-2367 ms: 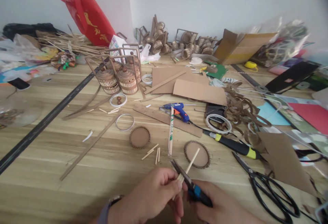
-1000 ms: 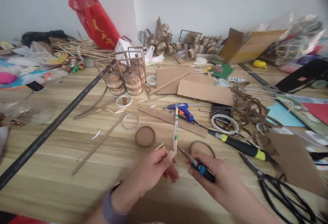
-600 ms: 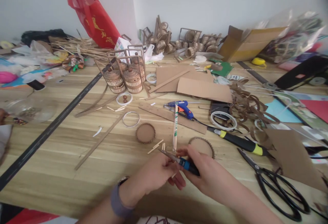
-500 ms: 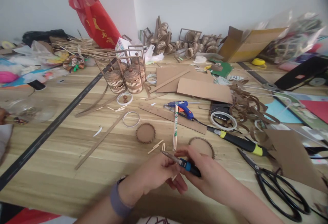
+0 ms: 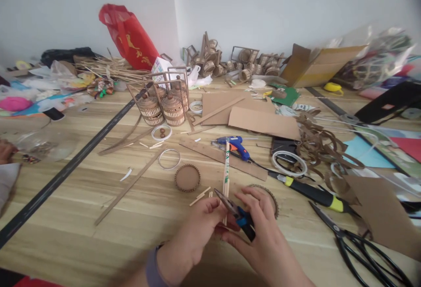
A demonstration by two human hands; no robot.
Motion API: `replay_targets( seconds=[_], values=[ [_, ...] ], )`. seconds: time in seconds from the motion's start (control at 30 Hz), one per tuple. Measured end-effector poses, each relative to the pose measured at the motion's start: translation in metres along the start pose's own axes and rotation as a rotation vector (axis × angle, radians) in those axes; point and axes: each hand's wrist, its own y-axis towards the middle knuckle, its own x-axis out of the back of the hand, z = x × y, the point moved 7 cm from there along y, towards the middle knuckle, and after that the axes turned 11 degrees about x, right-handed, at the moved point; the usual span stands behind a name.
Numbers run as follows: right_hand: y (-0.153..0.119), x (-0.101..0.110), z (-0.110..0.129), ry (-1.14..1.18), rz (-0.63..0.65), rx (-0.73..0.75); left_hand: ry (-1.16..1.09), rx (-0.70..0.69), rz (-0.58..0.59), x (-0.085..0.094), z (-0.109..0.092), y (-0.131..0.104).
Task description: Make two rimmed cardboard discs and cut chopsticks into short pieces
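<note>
A red bag (image 5: 131,41) tilts at the far left; an open cardboard box (image 5: 307,70) stands at the far right, a yellow object (image 5: 333,87) near it; black scissors (image 5: 338,230) lie near right; a pink bundle (image 5: 16,104) lies left.

There are four lidded baskets (image 5: 173,114), two round beads (image 5: 162,136), two rimmed discs (image 5: 187,178), one pair of pliers (image 5: 233,209), one glue gun (image 5: 241,148), one black-and-yellow tool (image 5: 311,193) and one red bag (image 5: 133,41).

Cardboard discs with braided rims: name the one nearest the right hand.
The right disc, partly hidden behind the right hand; the left disc shows whole.
</note>
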Motion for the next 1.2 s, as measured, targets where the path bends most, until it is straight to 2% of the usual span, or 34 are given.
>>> replay_targets(
  seconds=[0.2,0.67,0.77,0.9,1.0,1.2],
  values=[
    [0.000,-0.003,0.000,-0.069,0.005,0.005,-0.043,-0.018,0.032,-0.011,0.003,0.001],
    [-0.002,-0.008,-0.002,-0.022,0.054,-0.017,0.007,-0.117,0.050,-0.012,0.001,-0.002],
    [0.000,-0.002,-0.005,0.095,0.104,-0.093,0.051,-0.121,0.034,-0.008,-0.002,-0.004],
    [-0.007,0.011,-0.010,0.356,0.322,-0.280,0.159,-0.103,-0.033,0.005,-0.007,-0.007],
    [-0.021,0.026,-0.017,0.464,0.454,-0.443,0.213,-0.063,-0.046,0.010,-0.008,-0.011],
    [-0.030,0.038,-0.021,0.599,0.519,-0.585,0.259,-0.013,-0.005,0.005,-0.005,-0.016]
  ],
)
